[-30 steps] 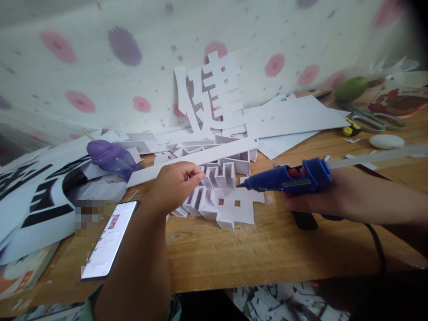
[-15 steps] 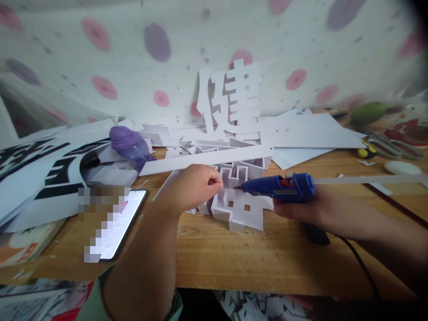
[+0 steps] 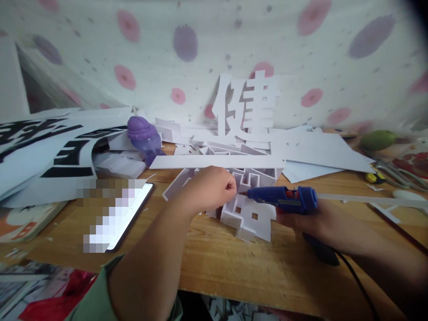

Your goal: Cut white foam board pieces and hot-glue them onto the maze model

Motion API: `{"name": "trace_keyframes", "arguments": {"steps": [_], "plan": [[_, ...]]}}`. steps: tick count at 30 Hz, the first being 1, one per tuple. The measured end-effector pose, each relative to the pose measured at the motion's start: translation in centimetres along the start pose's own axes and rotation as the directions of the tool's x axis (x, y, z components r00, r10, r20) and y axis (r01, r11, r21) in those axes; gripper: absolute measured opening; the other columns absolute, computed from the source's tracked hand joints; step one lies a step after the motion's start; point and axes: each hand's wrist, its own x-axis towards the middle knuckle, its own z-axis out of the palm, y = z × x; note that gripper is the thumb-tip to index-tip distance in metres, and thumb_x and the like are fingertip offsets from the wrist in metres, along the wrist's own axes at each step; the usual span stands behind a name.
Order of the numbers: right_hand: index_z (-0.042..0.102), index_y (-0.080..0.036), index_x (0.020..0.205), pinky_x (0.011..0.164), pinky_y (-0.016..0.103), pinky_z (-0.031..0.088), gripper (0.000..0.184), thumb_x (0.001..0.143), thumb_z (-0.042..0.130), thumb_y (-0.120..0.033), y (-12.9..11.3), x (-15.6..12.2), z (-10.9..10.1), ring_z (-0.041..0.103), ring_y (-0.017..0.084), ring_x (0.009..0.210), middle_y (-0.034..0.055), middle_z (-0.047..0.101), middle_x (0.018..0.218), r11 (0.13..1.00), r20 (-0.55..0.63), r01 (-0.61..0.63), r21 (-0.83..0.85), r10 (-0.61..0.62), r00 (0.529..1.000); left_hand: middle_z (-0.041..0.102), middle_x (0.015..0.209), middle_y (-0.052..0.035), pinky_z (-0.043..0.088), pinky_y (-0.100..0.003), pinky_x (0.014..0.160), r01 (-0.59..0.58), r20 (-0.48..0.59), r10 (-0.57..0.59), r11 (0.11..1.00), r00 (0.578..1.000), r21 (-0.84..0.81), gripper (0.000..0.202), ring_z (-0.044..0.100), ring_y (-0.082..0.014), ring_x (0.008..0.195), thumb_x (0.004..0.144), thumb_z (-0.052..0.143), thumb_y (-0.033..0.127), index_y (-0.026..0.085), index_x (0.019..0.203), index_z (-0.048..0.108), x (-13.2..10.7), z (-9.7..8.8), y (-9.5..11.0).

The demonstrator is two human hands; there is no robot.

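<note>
My right hand is closed around the handle of a blue hot glue gun, with a clear glue stick sticking out of its back. The gun's nozzle points left, at the inner walls of a white foam-board letter with raised edges and small square holes. My left hand is closed over the letter's left side, fingertips curled beside the nozzle; what they pinch is hidden. Behind that hand, a long white strip lies across the raised walls of the white pieces.
A white cut-out character leans against the dotted sheet at the back. To the left are a purple bottle, a lit phone and black-printed paper. White sheets and scissors lie back right. The gun's black cord runs down right.
The whole view has shifted, so things sit farther right and mostly lower. Both hands stay at the letter, with the nozzle still between its walls near my left fingertips.
</note>
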Motion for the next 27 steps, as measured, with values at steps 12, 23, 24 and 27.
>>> {"name": "trace_keyframes", "arguments": {"steps": [12, 23, 24, 27], "plan": [[0.056, -0.02, 0.08, 0.061, 0.028, 0.038, 0.03, 0.074, 0.06, -0.048, 0.4, 0.5, -0.1, 0.048, 0.016, 0.067, -0.0008, 0.053, 0.071, 0.997, 0.071, 0.005, 0.071, -0.01, 0.997, 0.063, 0.064, -0.0008, 0.034, -0.027, 0.055, -0.037, -0.001, 0.037, 0.997, 0.999, -0.061, 0.022, 0.051, -0.0133, 0.059, 0.072, 0.049, 0.021, 0.021, 0.065, 0.07, 0.2, 0.2, -0.3], [0.06, -0.021, 0.099, 0.062, 0.028, 0.038, 0.03, 0.076, 0.063, -0.04, 0.7, 0.9, 0.0, 0.048, 0.016, 0.069, -0.0004, 0.054, 0.076, 0.974, 0.137, 0.01, 0.227, -0.042, 0.99, 0.067, 0.07, -0.0018, 0.042, -0.027, 0.063, -0.048, 0.03, 0.05, 0.996, 0.998, -0.069, 0.022, 0.059, -0.0174, 0.07, 0.074, 0.051, 0.026, 0.023, 0.071, 0.072, 0.6, 0.4, -0.9], [0.06, -0.021, 0.095, 0.06, 0.028, 0.037, 0.027, 0.076, 0.063, -0.04, 0.8, 0.9, 0.0, 0.046, 0.015, 0.067, -0.0012, 0.051, 0.072, 0.976, 0.137, -0.007, 0.218, -0.024, 0.99, 0.068, 0.072, -0.002, 0.042, -0.027, 0.063, -0.044, 0.027, 0.046, 0.996, 0.999, -0.072, 0.022, 0.059, -0.0179, 0.071, 0.074, 0.051, 0.027, 0.024, 0.071, 0.072, 0.6, 0.4, -0.9], [0.056, -0.019, 0.084, 0.058, 0.026, 0.034, 0.021, 0.075, 0.062, -0.037, 0.9, 0.7, -0.3, 0.043, 0.013, 0.063, -0.0027, 0.047, 0.068, 0.974, 0.139, -0.027, 0.223, -0.005, 0.99, 0.069, 0.075, -0.0025, 0.043, -0.027, 0.063, -0.042, 0.017, 0.044, 0.995, 0.999, -0.092, 0.021, 0.06, -0.0186, 0.071, 0.074, 0.052, 0.028, 0.024, 0.07, 0.072, 0.5, 0.5, -1.1]]}}
